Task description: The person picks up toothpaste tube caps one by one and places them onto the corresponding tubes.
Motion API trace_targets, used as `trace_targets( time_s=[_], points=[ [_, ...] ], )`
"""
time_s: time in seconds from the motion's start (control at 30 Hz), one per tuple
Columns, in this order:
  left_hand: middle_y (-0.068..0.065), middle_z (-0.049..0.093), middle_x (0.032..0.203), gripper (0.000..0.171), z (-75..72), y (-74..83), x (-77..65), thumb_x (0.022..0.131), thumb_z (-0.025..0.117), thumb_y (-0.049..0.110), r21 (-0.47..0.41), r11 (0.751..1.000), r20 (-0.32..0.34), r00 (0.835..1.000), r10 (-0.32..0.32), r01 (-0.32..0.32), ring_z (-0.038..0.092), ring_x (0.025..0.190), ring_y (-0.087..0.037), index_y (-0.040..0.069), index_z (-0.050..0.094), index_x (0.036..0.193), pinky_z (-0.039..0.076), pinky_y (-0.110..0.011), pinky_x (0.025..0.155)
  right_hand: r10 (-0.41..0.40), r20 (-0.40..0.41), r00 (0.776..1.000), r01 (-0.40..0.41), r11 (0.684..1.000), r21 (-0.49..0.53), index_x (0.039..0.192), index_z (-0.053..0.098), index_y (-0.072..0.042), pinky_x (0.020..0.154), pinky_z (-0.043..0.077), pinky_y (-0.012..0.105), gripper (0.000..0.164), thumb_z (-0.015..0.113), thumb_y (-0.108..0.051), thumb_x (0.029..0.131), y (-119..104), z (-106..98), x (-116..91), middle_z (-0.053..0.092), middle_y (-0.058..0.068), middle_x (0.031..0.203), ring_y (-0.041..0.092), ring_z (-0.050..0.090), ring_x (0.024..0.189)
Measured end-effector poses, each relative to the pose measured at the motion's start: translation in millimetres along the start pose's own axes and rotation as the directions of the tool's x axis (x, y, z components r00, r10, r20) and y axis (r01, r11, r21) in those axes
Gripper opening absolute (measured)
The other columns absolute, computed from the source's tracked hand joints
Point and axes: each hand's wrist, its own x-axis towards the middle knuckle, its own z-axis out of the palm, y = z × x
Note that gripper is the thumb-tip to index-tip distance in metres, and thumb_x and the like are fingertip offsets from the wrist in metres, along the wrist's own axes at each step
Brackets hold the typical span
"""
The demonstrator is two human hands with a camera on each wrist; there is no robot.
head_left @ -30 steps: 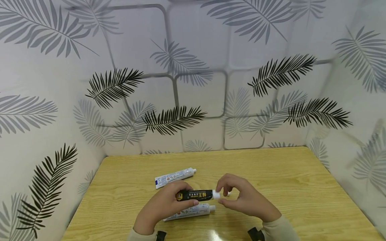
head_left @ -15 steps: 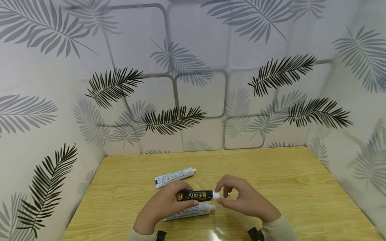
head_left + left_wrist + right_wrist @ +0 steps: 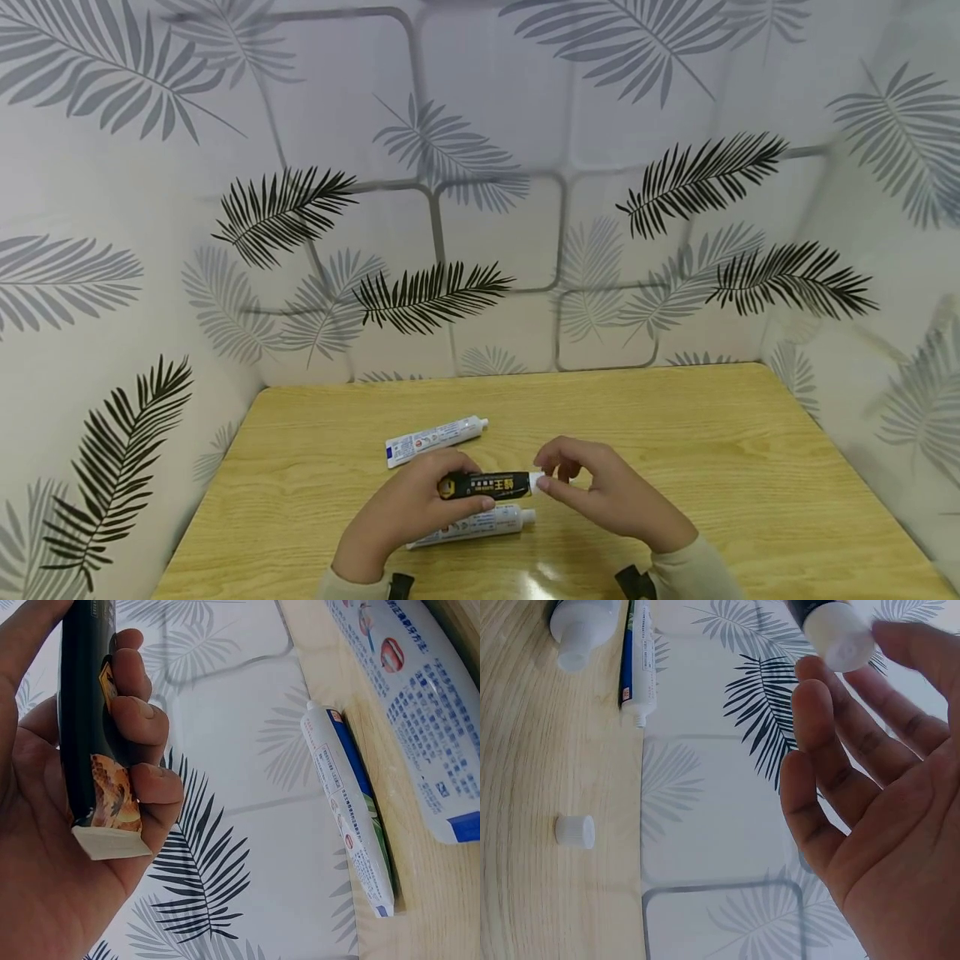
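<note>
My left hand [image 3: 405, 508] grips a black toothpaste tube [image 3: 487, 485] with gold lettering, its fingers curled round the body above the table. Its flat crimped end [image 3: 112, 844] points toward the wrist in the left wrist view. At the other end is a white cap [image 3: 840, 637], which my right hand [image 3: 611, 492] pinches between thumb and forefinger. The other right-hand fingers are bent and hold nothing. Just below the black tube lies a white toothpaste tube [image 3: 487, 527], partly covered by my left hand.
Farther back on the wooden table [image 3: 675, 417] lies another white toothpaste tube [image 3: 435, 439], its narrow nozzle bare. A loose white ribbed cap [image 3: 575, 832] stands on the table in the right wrist view. Leaf-patterned cloth [image 3: 495, 250] rises behind the table.
My right thumb has moved up across the cap and the fingers have shifted round it. The left hand and the black tube have stayed almost still.
</note>
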Motion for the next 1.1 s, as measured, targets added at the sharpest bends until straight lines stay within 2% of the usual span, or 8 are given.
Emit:
trace_targets(
  time_s=[0.1,0.17,0.23,0.37,0.63,0.83,0.93,1.1],
  points=[
    [0.016,0.069,0.096,0.028,0.0,-0.3,0.1,0.093,0.080,0.051,-0.001,1.000,0.002,1.000,0.003,-0.003,0.061,0.082,-0.004,0.028,0.076,0.108,0.054,-0.025,0.078,-0.006,-0.006,1.000,0.006,1.000,-0.013,0.120,0.066,-0.029,0.081,0.053,0.029,0.024,0.078,-0.031,0.100,0.3,1.1,0.3,0.069,-0.008,0.113,0.007,0.061,0.087],
    [0.016,0.069,0.095,0.028,-0.1,-0.3,0.0,0.094,0.080,0.051,0.000,1.000,0.000,1.000,0.005,-0.005,0.061,0.080,-0.003,0.028,0.076,0.108,0.054,-0.024,0.076,-0.056,-0.017,0.998,0.055,0.998,-0.021,0.119,0.066,-0.029,0.080,0.052,0.029,0.028,0.082,-0.028,0.096,1.3,1.6,0.6,0.068,-0.007,0.114,0.008,0.059,0.086],
    [0.016,0.069,0.094,0.027,-0.4,-0.3,0.1,0.094,0.080,0.051,0.000,1.000,0.000,1.000,0.006,-0.006,0.060,0.079,-0.003,0.028,0.076,0.108,0.054,-0.024,0.075,-0.083,-0.018,0.996,0.083,0.996,-0.024,0.117,0.067,-0.028,0.079,0.052,0.029,0.026,0.082,-0.025,0.097,1.9,1.7,0.8,0.069,-0.007,0.112,0.007,0.058,0.084],
    [0.016,0.069,0.093,0.026,-0.7,-0.4,0.2,0.094,0.080,0.051,-0.005,1.000,0.004,1.000,0.005,-0.005,0.060,0.078,-0.004,0.029,0.075,0.107,0.053,-0.025,0.075,-0.055,-0.012,0.998,0.055,0.998,-0.009,0.115,0.070,-0.025,0.080,0.053,0.029,0.013,0.074,-0.023,0.103,1.1,0.7,0.5,0.072,-0.010,0.108,0.007,0.061,0.084],
    [0.017,0.068,0.094,0.027,0.1,-1.1,-0.1,0.093,0.080,0.052,-0.001,1.000,-0.001,1.000,-0.001,0.001,0.060,0.081,-0.004,0.029,0.075,0.107,0.053,-0.025,0.076,-0.145,-0.024,0.989,0.145,0.989,-0.021,0.116,0.068,-0.024,0.077,0.053,0.028,0.026,0.082,-0.017,0.096,0.5,1.2,1.2,0.069,-0.007,0.109,0.010,0.060,0.082],
    [0.016,0.069,0.095,0.029,0.8,-1.9,-0.7,0.094,0.079,0.054,-0.010,1.000,0.007,1.000,-0.004,0.004,0.060,0.080,-0.004,0.029,0.076,0.108,0.053,-0.025,0.076,-0.104,-0.019,0.994,0.104,0.994,-0.019,0.115,0.069,-0.026,0.078,0.052,0.027,0.024,0.082,-0.017,0.096,-0.7,1.0,0.3,0.070,-0.010,0.108,0.012,0.062,0.082],
    [0.015,0.069,0.096,0.031,0.8,-2.0,-0.9,0.094,0.078,0.054,-0.013,1.000,0.011,1.000,-0.010,0.010,0.061,0.078,-0.004,0.028,0.076,0.109,0.054,-0.025,0.073,-0.124,-0.021,0.992,0.124,0.992,-0.019,0.115,0.069,-0.024,0.077,0.052,0.028,0.027,0.083,-0.014,0.095,-0.4,1.3,0.6,0.070,-0.008,0.110,0.016,0.062,0.083],
    [0.014,0.070,0.095,0.031,0.0,-0.8,-0.2,0.094,0.078,0.053,-0.020,1.000,0.016,1.000,-0.008,0.009,0.061,0.075,-0.003,0.026,0.076,0.109,0.055,-0.025,0.072,-0.108,-0.008,0.994,0.108,0.994,-0.024,0.116,0.070,-0.024,0.077,0.053,0.027,0.023,0.081,-0.017,0.097,1.2,0.9,0.4,0.071,-0.009,0.109,0.009,0.061,0.080]
  ],
)
